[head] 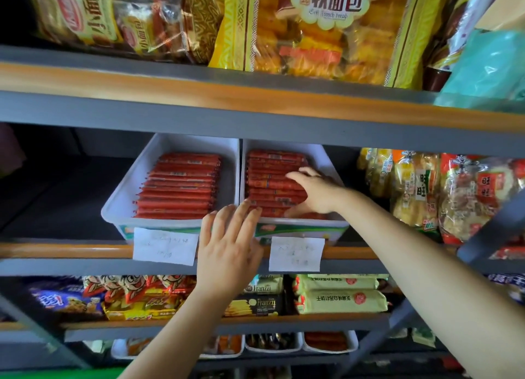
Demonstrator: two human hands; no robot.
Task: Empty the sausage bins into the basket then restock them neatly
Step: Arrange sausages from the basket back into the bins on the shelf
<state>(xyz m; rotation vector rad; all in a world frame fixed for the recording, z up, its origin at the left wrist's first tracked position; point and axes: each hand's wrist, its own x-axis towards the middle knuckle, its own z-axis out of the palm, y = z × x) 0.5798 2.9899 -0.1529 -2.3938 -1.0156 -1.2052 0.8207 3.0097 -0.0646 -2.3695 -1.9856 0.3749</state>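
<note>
Two white sausage bins sit side by side on the middle shelf [71,250], near its front edge, each with a paper label hanging off its front. The left bin [119,202] holds a tidy stack of red sausages [179,185]; the right bin [335,162] holds a similar stack [272,176]. No basket is in view.

The right hand [315,191] reaches into the right bin, its grip curled over the right end of the stack, thumb low by the bin's front wall, seemingly gathering several sticks at once. The left hand [230,236] lies at the front rim between the two bins, fingers straight and spread, touching the rim and steadying it.

The sausages look light, fairly stiff rods in slick plastic casing, so they will likely slide against each other and roll if held loosely. Taking a bundle across its middle, squeezed from both sides, should keep them aligned; grabbing only one end risks the far ends fanning out and dropping.
</note>
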